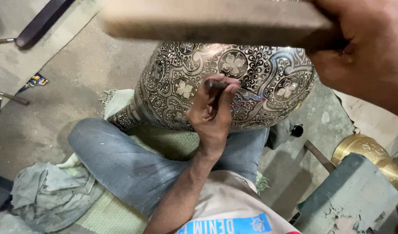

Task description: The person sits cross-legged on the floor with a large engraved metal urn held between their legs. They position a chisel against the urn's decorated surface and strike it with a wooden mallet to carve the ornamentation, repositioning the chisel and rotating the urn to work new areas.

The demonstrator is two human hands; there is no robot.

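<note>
A large metal vase [259,73], covered in engraved flowers and scrollwork, lies on its side across my lap. My left hand [212,115] rests against its belly and pinches a thin dark chisel [216,85] whose tip touches the surface. My right hand [368,52] is raised close to the camera at the top right. It is closed around a blurred wooden mallet [207,19] that spans the top of the view above the vase. My bent leg in blue jeans [121,160] lies under the vase.
A green woven mat [116,102] and a crumpled grey cloth [47,195] lie on the concrete floor at left. A brass bowl [372,151] and a grey block [350,190] stand at right. A dark-handled tool [38,24] and a metal rod [10,97] lie at far left.
</note>
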